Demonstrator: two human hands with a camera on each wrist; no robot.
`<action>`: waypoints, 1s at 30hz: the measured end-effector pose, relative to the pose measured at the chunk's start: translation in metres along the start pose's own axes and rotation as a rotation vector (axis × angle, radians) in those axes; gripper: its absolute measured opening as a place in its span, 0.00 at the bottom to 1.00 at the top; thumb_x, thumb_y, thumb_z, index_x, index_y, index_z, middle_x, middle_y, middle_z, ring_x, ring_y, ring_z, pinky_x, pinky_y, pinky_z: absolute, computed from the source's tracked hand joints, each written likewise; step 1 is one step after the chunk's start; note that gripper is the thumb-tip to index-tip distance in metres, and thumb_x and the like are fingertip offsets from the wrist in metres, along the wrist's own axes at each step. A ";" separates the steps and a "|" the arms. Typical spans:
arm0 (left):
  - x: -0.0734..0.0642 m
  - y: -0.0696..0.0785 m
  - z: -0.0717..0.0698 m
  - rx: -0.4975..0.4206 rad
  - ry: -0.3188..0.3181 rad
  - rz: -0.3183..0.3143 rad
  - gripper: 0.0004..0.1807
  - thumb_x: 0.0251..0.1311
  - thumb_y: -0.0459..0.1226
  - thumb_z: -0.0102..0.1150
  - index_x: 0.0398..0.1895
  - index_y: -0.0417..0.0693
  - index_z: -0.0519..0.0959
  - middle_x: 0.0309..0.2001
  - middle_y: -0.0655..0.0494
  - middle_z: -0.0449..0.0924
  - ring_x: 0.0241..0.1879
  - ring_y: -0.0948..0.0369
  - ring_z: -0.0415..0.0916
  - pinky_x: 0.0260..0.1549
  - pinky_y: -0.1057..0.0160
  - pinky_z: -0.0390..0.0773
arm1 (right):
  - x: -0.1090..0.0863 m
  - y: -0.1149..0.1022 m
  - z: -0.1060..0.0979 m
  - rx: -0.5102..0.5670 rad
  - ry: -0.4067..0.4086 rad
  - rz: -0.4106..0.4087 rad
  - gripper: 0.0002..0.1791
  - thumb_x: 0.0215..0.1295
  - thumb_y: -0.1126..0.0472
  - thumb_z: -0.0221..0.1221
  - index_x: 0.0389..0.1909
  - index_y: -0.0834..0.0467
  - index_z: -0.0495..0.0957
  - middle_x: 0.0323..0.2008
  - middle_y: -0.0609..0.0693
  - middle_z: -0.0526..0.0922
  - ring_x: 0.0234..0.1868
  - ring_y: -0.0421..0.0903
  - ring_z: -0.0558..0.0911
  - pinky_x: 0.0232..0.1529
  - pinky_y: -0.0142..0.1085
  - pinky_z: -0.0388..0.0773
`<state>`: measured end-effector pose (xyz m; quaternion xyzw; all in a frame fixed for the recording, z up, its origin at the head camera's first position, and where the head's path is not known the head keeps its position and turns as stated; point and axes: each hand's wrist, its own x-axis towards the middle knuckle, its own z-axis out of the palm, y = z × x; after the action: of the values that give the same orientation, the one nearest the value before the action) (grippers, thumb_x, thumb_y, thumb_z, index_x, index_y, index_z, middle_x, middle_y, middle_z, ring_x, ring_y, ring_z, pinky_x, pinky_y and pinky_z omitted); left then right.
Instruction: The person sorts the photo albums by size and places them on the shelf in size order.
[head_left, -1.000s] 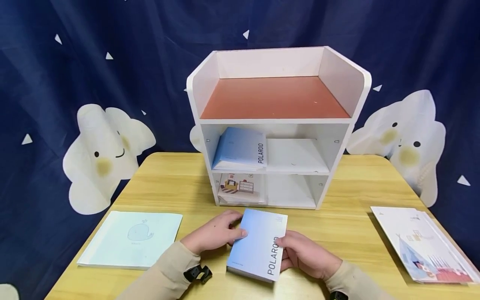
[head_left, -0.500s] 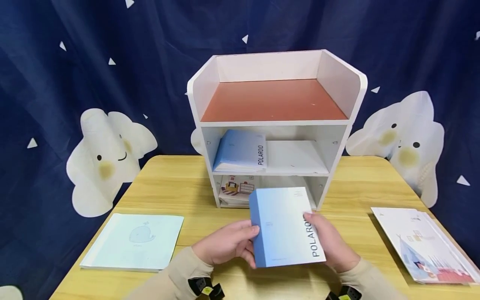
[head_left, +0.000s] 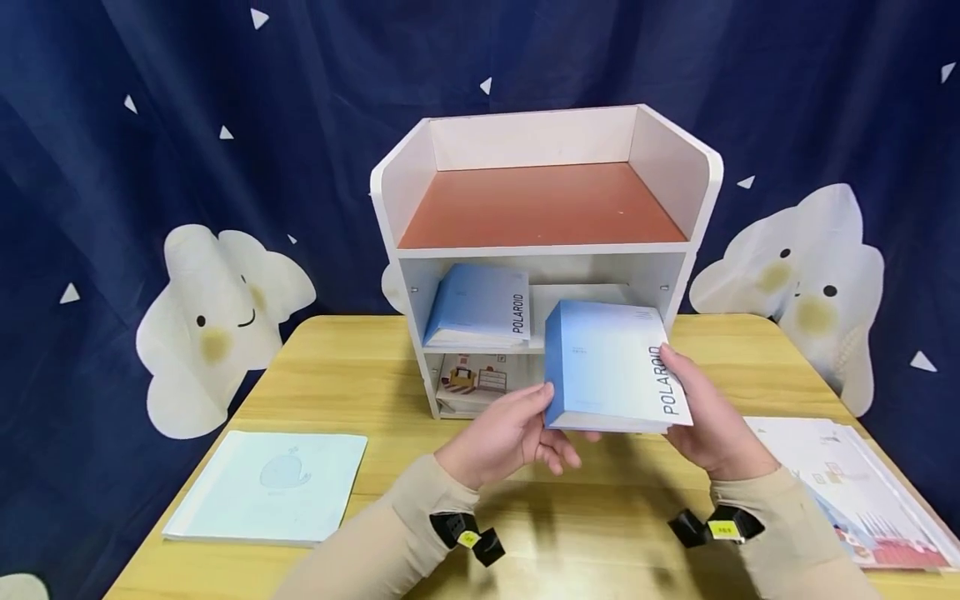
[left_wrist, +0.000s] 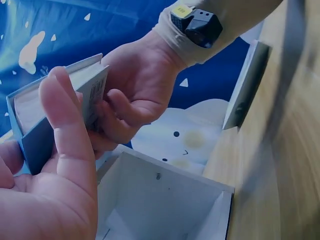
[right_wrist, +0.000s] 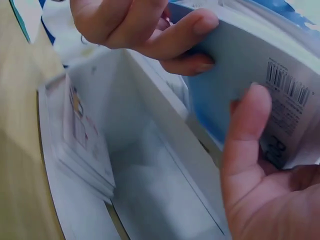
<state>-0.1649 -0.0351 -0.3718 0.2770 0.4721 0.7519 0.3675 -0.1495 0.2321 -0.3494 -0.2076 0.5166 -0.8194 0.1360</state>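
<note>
In the head view both hands hold a thick blue-and-white book marked POLAROID (head_left: 611, 362), raised in front of the shelf's right half. My left hand (head_left: 510, 433) pinches its lower left corner, thumb at the blue spine and fingers underneath. At the right edge, my right hand (head_left: 712, 425) grips it with the thumb on the front cover; the other fingers are hidden behind. The right wrist view shows a barcode (right_wrist: 287, 82) on the back cover. Behind stands a small white shelf (head_left: 555, 250); a matching POLAROID book (head_left: 480, 304) lies at the left of its middle level.
An illustrated book (head_left: 472, 379) occupies the shelf's bottom level, on the left. On the wooden table (head_left: 337, 367), a pale green whale book (head_left: 277, 479) lies to the left and a white picture book (head_left: 877, 500) to the right, partly behind the right sleeve.
Both hands have lifted the POLAROID book off the table and carried it forward and right, toward the shelf. It has turned so that its spine shows at the left.
</note>
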 end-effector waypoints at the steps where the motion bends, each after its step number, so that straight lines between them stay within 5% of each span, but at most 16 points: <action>1: 0.003 -0.001 0.000 -0.009 0.004 0.004 0.28 0.82 0.50 0.32 0.74 0.45 0.64 0.49 0.46 0.83 0.34 0.59 0.84 0.33 0.64 0.82 | 0.000 -0.001 -0.003 -0.023 -0.014 0.002 0.24 0.85 0.49 0.33 0.56 0.51 0.78 0.41 0.47 0.88 0.35 0.41 0.87 0.34 0.34 0.84; 7: 0.011 -0.004 -0.007 -0.035 0.089 0.039 0.30 0.82 0.51 0.32 0.71 0.38 0.65 0.45 0.48 0.85 0.30 0.61 0.83 0.31 0.66 0.82 | 0.000 -0.003 -0.014 -0.372 -0.009 0.061 0.26 0.85 0.47 0.30 0.57 0.51 0.77 0.39 0.52 0.87 0.35 0.51 0.86 0.32 0.43 0.85; 12: 0.012 0.003 -0.014 -0.028 0.114 0.044 0.30 0.82 0.50 0.32 0.70 0.36 0.66 0.46 0.45 0.84 0.32 0.60 0.83 0.33 0.67 0.82 | -0.005 -0.020 -0.012 -0.844 0.156 0.104 0.31 0.85 0.47 0.31 0.60 0.68 0.72 0.38 0.59 0.86 0.35 0.53 0.87 0.32 0.44 0.85; 16: 0.015 0.007 -0.017 -0.028 0.088 0.047 0.28 0.83 0.47 0.32 0.71 0.37 0.66 0.49 0.42 0.83 0.35 0.59 0.83 0.35 0.65 0.83 | -0.014 -0.038 -0.004 -1.122 0.355 -0.044 0.24 0.84 0.52 0.38 0.54 0.64 0.77 0.36 0.53 0.84 0.32 0.43 0.84 0.31 0.33 0.82; 19: 0.015 0.008 -0.019 -0.020 0.068 0.048 0.27 0.83 0.46 0.32 0.71 0.36 0.65 0.51 0.41 0.82 0.37 0.58 0.83 0.36 0.64 0.83 | -0.024 -0.044 0.012 -1.224 0.423 -0.266 0.13 0.80 0.62 0.47 0.47 0.58 0.82 0.33 0.48 0.84 0.30 0.39 0.82 0.32 0.26 0.79; 21: 0.015 0.008 -0.021 -0.014 0.064 0.047 0.27 0.83 0.46 0.32 0.71 0.36 0.65 0.52 0.40 0.82 0.37 0.58 0.83 0.37 0.64 0.83 | -0.029 -0.044 0.025 -1.279 0.344 -0.394 0.11 0.75 0.68 0.53 0.47 0.55 0.83 0.35 0.44 0.85 0.32 0.37 0.82 0.36 0.23 0.78; 24: 0.014 0.007 -0.023 -0.005 0.060 0.047 0.25 0.83 0.45 0.32 0.69 0.38 0.66 0.53 0.41 0.82 0.38 0.58 0.83 0.38 0.63 0.83 | -0.033 -0.037 0.043 -1.341 0.096 -0.497 0.19 0.67 0.73 0.60 0.55 0.55 0.82 0.44 0.42 0.86 0.40 0.37 0.84 0.42 0.25 0.78; 27: 0.015 0.005 -0.024 -0.003 0.049 0.056 0.22 0.83 0.44 0.31 0.63 0.40 0.70 0.49 0.44 0.83 0.38 0.58 0.83 0.37 0.63 0.83 | -0.030 -0.025 0.055 -1.389 -0.092 -0.470 0.27 0.64 0.68 0.64 0.65 0.52 0.77 0.57 0.42 0.82 0.53 0.39 0.81 0.54 0.27 0.75; 30: 0.016 0.003 -0.025 0.008 0.033 0.066 0.19 0.83 0.44 0.31 0.57 0.44 0.72 0.46 0.49 0.83 0.39 0.59 0.82 0.36 0.64 0.82 | -0.025 -0.013 0.062 -1.438 -0.153 -0.427 0.31 0.66 0.62 0.66 0.70 0.51 0.72 0.66 0.44 0.75 0.64 0.43 0.75 0.66 0.30 0.66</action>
<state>-0.1938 -0.0359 -0.3775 0.2812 0.4718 0.7662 0.3336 -0.0978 0.2000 -0.3197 -0.3969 0.8620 -0.2721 -0.1593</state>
